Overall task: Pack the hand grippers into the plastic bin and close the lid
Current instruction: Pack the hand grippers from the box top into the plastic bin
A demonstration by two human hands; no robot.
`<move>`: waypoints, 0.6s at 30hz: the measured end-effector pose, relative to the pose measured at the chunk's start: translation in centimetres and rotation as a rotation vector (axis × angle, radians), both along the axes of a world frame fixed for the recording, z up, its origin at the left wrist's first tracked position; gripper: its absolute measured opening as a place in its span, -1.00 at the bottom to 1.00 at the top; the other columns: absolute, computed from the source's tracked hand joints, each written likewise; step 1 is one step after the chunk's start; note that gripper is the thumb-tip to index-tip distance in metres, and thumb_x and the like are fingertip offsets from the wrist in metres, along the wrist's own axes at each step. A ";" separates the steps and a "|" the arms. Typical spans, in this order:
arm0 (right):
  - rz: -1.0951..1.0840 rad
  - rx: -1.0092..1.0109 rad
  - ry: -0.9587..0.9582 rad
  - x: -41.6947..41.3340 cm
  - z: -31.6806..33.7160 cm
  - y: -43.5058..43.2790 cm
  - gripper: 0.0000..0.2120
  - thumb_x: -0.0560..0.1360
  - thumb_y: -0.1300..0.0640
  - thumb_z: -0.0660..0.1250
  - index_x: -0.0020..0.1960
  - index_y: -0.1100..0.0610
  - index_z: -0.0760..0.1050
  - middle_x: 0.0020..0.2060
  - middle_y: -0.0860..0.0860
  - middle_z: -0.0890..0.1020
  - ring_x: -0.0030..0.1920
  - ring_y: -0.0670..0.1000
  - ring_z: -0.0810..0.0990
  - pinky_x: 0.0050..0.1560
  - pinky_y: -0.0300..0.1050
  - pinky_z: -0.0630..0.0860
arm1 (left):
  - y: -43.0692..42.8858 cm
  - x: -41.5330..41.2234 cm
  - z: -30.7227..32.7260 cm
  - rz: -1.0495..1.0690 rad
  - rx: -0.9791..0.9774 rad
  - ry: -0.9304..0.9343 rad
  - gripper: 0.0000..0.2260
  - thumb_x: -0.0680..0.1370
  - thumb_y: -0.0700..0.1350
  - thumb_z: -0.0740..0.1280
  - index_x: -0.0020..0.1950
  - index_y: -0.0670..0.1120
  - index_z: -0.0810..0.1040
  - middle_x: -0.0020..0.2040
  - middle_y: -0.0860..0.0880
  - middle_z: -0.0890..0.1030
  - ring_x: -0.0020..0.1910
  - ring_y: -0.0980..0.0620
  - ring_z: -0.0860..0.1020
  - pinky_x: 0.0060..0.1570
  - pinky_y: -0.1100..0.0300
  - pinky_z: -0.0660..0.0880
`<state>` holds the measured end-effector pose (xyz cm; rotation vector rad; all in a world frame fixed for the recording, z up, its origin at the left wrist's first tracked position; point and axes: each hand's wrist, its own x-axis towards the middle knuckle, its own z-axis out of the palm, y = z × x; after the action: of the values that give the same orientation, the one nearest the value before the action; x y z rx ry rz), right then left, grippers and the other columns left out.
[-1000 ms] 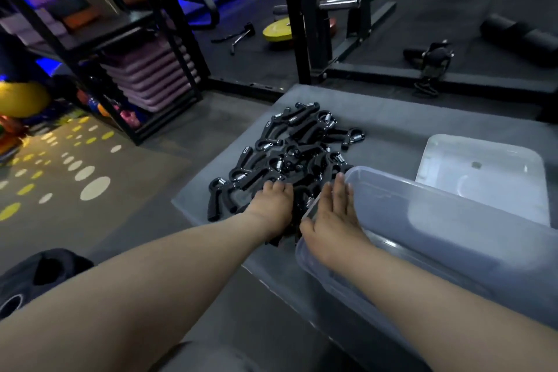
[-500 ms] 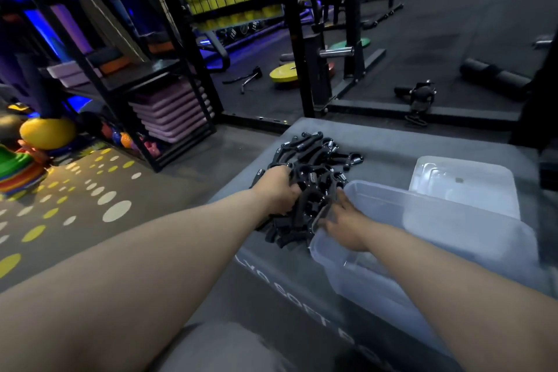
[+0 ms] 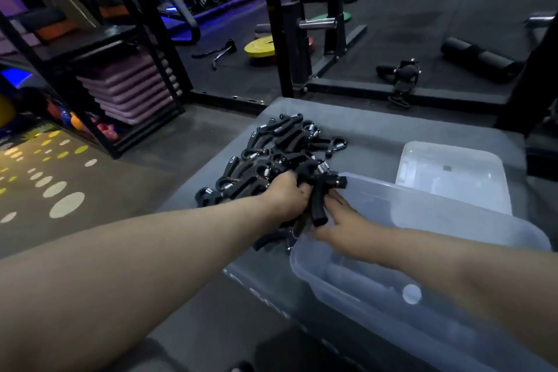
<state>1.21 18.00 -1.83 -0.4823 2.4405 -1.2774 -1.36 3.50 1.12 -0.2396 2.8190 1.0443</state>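
From my seat I see both forearms stretched forward over a grey padded worktop (image 3: 383,133). The clear plastic bin (image 3: 347,278) stands open on its right side, near the front edge, and my right forearm passes over the bin's near rim. The lid (image 3: 453,175) lies flat on the worktop just behind the bin, apart from both hands. The black hand grippers (image 3: 280,145) sit in a tangled heap on the worktop left of the bin, and the nearest ones reach the bin's left corner. My left hand (image 3: 287,196) comes in from the left, knuckles up, its fingers curled down into the near end of the heap and holding a bunch of grippers. My right hand (image 3: 344,220) lies at the bin's left corner, back up, its fingers (image 3: 333,201) fairly straight and pointing toward the left hand. Their tips are hidden under a raised gripper handle (image 3: 318,208) between the two hands, so I cannot tell whether they hold it.
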 end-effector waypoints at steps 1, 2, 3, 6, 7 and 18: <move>-0.009 -0.101 -0.093 0.2 0.9 0.4 -0.42 0.36 0.07 0.38 0.35 -0.11 0.34 0.25 -0.18 0.42 0.21 -0.13 0.44 0.07 -0.39 0.44 | 0.3 -0.2 -0.2 0.009 0.036 0.001 -0.82 0.59 -0.11 0.18 0.00 -0.18 0.52 -0.23 -0.09 0.54 -0.23 -0.07 0.50 -0.28 0.20 0.40; -0.024 -0.211 -0.187 0.2 1.4 0.8 -0.48 0.37 0.21 0.37 0.27 -0.13 0.39 0.16 -0.18 0.51 0.10 -0.16 0.49 -0.06 -0.45 0.45 | 0.7 -0.4 -0.3 0.018 0.066 0.002 -0.80 0.58 -0.11 0.18 0.02 -0.17 0.54 -0.22 -0.10 0.55 -0.22 -0.09 0.51 -0.26 0.19 0.40; -0.044 -0.298 -0.255 0.0 1.7 1.1 -0.50 0.32 0.26 0.36 0.21 -0.11 0.46 0.08 -0.14 0.59 0.06 -0.13 0.53 -0.03 -0.41 0.46 | 1.1 -0.5 -0.2 0.021 0.092 0.007 -0.78 0.57 -0.09 0.19 0.05 -0.16 0.55 -0.18 -0.12 0.58 -0.19 -0.11 0.53 -0.22 0.19 0.42; -0.238 -0.656 -0.462 -0.2 1.9 1.3 -0.56 0.14 0.23 0.30 0.04 0.20 0.49 -0.09 0.12 0.57 -0.05 0.06 0.52 0.01 -0.12 0.43 | 2.2 -0.4 0.0 0.006 0.194 0.013 -0.72 0.53 0.00 0.19 0.08 -0.13 0.56 -0.09 -0.17 0.63 -0.10 -0.17 0.59 -0.14 0.13 0.49; -0.291 -0.796 -0.539 -0.1 2.2 1.2 -0.58 0.22 0.20 0.30 0.07 0.22 0.48 -0.11 0.14 0.50 -0.13 0.06 0.48 -0.09 -0.12 0.41 | 2.3 -0.4 -0.1 -0.017 0.210 0.025 -0.74 0.55 -0.01 0.20 0.10 -0.11 0.56 -0.07 -0.14 0.63 -0.08 -0.15 0.59 -0.11 0.11 0.51; -0.547 -0.207 -0.535 2.2 2.9 5.5 -0.74 0.59 0.00 0.18 -0.09 0.17 0.49 -0.41 0.05 0.59 -0.39 0.07 0.51 -0.22 -0.08 0.57 | 2.6 1.4 -3.8 -0.292 -0.175 0.227 -0.53 0.60 -0.15 0.12 0.53 0.02 0.29 0.50 -0.04 0.25 0.48 -0.09 0.20 0.46 0.06 0.08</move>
<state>3.38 23.50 1.09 0.4704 2.0419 -1.6151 0.08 6.11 -2.68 0.2859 3.0235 0.8075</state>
